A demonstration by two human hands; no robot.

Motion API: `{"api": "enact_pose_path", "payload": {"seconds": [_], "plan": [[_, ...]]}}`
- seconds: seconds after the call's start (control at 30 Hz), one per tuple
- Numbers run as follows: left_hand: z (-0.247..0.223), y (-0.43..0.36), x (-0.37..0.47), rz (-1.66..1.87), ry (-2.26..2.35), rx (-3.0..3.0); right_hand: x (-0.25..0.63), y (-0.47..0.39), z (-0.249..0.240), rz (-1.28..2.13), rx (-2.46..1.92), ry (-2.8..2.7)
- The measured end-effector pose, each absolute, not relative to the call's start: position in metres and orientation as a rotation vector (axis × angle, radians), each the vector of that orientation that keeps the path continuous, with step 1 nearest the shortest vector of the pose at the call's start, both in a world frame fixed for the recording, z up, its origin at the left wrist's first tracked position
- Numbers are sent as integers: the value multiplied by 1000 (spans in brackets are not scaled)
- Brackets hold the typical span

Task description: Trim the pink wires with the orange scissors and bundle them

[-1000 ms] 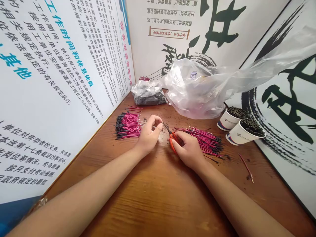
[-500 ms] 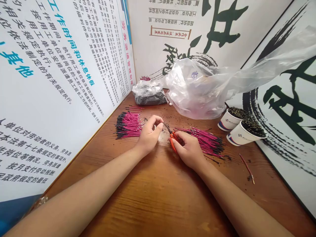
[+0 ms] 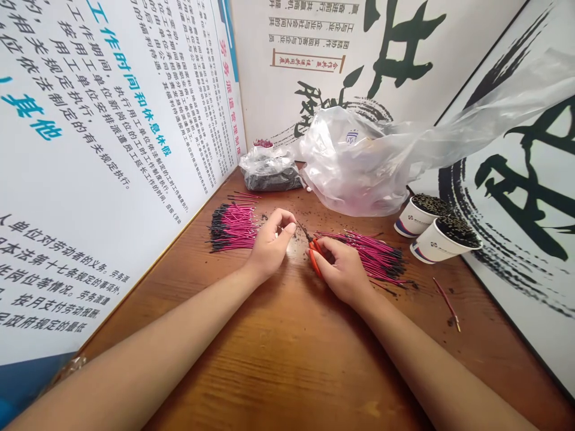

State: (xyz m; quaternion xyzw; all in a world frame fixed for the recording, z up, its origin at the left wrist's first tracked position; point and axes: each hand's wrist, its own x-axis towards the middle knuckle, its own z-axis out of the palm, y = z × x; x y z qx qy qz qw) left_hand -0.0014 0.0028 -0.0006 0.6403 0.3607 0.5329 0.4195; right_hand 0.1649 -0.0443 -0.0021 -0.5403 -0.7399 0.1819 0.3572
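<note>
Left hand (image 3: 271,245): thumb and fingertips closed in a pinch over the table (image 3: 269,359); whatever sits between them is too small to make out from where I stand. Right hand (image 3: 344,272): gripping the scissors (image 3: 313,248) by the orange handles, blades angled far and left, tips just beside the left fingertips; contact cannot be confirmed. Left wires (image 3: 233,227): pink and black pile just left of the left hand. Right wires (image 3: 380,256): similar pile, just right of the right hand, black ends rightward. Cups (image 3: 435,245): two, farther right, filled with small dark bits. Loose wire (image 3: 446,302): on the near side of the cups. Bag (image 3: 354,173): clear plastic, far side.
</note>
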Motion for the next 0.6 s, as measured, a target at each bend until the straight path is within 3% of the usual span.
{"api": "enact_pose_path", "payload": {"seconds": [0.6], "plan": [[1,3,-1,1323,913,1576,164,-44,-2,463,-1409,-1932]]}}
